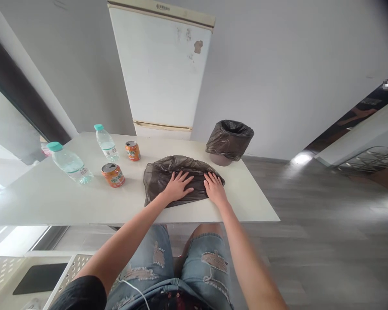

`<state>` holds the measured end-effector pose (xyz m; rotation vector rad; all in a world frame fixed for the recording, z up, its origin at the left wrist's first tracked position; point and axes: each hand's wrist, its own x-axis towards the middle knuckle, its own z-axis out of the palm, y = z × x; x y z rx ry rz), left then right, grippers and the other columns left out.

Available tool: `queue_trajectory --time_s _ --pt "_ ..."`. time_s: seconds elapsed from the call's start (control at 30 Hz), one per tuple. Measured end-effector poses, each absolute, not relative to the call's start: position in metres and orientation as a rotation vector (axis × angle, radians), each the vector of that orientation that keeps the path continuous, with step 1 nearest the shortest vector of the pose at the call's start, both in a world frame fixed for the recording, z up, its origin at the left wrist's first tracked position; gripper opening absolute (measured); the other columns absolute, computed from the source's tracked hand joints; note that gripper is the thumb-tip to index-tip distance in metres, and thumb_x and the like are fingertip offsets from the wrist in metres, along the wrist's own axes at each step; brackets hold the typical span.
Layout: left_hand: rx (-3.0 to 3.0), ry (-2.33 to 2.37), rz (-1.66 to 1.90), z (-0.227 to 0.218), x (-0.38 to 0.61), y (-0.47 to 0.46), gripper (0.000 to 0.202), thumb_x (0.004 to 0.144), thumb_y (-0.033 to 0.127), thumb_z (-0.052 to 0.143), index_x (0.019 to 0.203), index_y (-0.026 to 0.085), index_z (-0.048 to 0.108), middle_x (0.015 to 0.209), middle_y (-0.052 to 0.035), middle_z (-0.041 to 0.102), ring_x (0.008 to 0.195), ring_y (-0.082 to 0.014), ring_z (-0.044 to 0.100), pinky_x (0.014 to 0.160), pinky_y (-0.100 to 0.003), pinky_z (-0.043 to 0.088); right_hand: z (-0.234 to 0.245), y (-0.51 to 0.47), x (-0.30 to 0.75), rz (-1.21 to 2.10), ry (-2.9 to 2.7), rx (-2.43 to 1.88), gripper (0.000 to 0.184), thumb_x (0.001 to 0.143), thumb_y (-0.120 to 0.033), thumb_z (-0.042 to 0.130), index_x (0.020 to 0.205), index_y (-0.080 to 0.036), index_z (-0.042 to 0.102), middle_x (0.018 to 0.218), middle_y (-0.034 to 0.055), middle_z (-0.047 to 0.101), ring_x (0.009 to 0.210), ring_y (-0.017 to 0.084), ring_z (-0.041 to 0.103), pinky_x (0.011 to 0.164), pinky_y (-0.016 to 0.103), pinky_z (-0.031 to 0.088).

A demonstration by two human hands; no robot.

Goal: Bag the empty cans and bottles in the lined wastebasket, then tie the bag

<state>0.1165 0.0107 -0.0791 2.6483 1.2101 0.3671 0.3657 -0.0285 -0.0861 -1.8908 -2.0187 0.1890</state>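
Note:
A dark brown plastic bag [163,174] lies spread flat on the white table [67,198]. My left hand [177,186] rests palm-down on its middle with fingers spread. My right hand [215,187] lies flat on the bag's right part, fingers stretched out. Neither hand grips anything.
A small bin lined with a dark bag [229,141] stands at the table's far right. Two water bottles [70,163] [106,143] and two orange cans [113,175] [132,150] stand to the left. A white fridge [161,64] is behind the table. Grey floor lies to the right.

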Motion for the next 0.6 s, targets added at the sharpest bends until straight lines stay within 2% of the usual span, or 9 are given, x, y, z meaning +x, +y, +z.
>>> queue_trajectory --time_s 0.07,0.13,0.23,0.3,0.4,0.43,0.5,0.6 --pt "2.615 1.408 0.384 -0.078 0.088 0.016 0.068 0.108 0.062 0.036 0.168 0.031 0.039 0.173 -0.0103 0.039 0.161 -0.0413 0.030 0.129 -0.071 0.018 -0.089 -0.028 0.366 0.127 -2.018 -1.950 0.061 0.111 -0.038 0.024 0.160 -0.014 0.051 0.172 0.0115 0.041 0.161 0.032 0.034 0.133 0.053 0.024" --pt "2.539 1.649 0.358 -0.074 0.059 0.019 0.061 0.109 0.055 0.039 0.163 0.028 0.048 0.170 -0.0129 0.043 0.160 -0.0418 0.032 0.128 -0.072 0.020 -0.090 -0.029 0.367 0.066 -1.995 -1.955 0.058 0.110 -0.034 0.028 0.157 -0.013 0.055 0.169 0.0134 0.045 0.158 0.033 0.039 0.132 0.053 0.029" --pt "2.327 2.025 0.308 -0.060 0.032 0.017 0.055 0.108 0.046 0.044 0.154 0.018 0.057 0.166 -0.0214 0.046 0.156 -0.0482 0.034 0.121 -0.075 0.030 -0.087 -0.033 0.367 -0.030 -1.943 -1.835 0.053 0.107 -0.030 0.035 0.147 -0.010 0.063 0.162 0.0173 0.052 0.152 0.035 0.045 0.127 0.052 0.037" --pt "2.253 2.160 0.441 -0.048 0.036 0.010 0.052 0.107 0.041 0.044 0.146 0.011 0.060 0.156 -0.0262 0.053 0.148 -0.0488 0.044 0.116 -0.070 0.040 -0.082 -0.036 0.367 -0.119 -1.853 -1.706 0.048 0.105 -0.025 0.036 0.139 -0.012 0.067 0.154 0.0180 0.059 0.146 0.033 0.051 0.122 0.051 0.043" --pt "2.415 1.974 0.804 -0.032 0.076 -0.004 0.042 0.108 0.031 0.038 0.132 0.010 0.066 0.140 -0.0240 0.063 0.137 -0.0385 0.056 0.116 -0.054 0.046 -0.069 -0.033 0.366 -0.213 -1.729 -1.594 0.046 0.104 -0.020 0.034 0.133 -0.015 0.069 0.143 0.0170 0.066 0.137 0.031 0.058 0.118 0.050 0.047" --pt "2.496 1.831 0.883 -0.030 0.096 -0.006 0.043 0.108 0.027 0.035 0.131 0.010 0.067 0.142 -0.0225 0.063 0.138 -0.0351 0.056 0.119 -0.050 0.044 -0.065 -0.029 0.365 -0.215 -1.743 -1.586 0.047 0.104 -0.019 0.033 0.136 -0.015 0.067 0.145 0.0169 0.064 0.139 0.030 0.056 0.119 0.050 0.045" --pt "2.659 1.492 0.905 -0.032 0.138 -0.003 0.046 0.108 0.023 0.035 0.143 0.011 0.061 0.154 -0.0191 0.058 0.148 -0.0304 0.049 0.127 -0.047 0.037 -0.060 -0.017 0.363 -0.177 -1.869 -1.607 0.052 0.105 -0.021 0.032 0.148 -0.013 0.059 0.159 0.0161 0.055 0.152 0.030 0.045 0.126 0.052 0.038" --pt "2.749 1.291 0.688 -0.049 0.186 0.014 0.057 0.109 0.029 0.034 0.161 0.010 0.045 0.171 -0.0160 0.041 0.161 -0.0338 0.031 0.134 -0.055 0.023 -0.061 0.002 0.359 -0.041 -2.111 -1.733 0.060 0.107 -0.025 0.029 0.163 -0.011 0.043 0.174 0.0129 0.036 0.164 0.033 0.026 0.132 0.058 0.026"
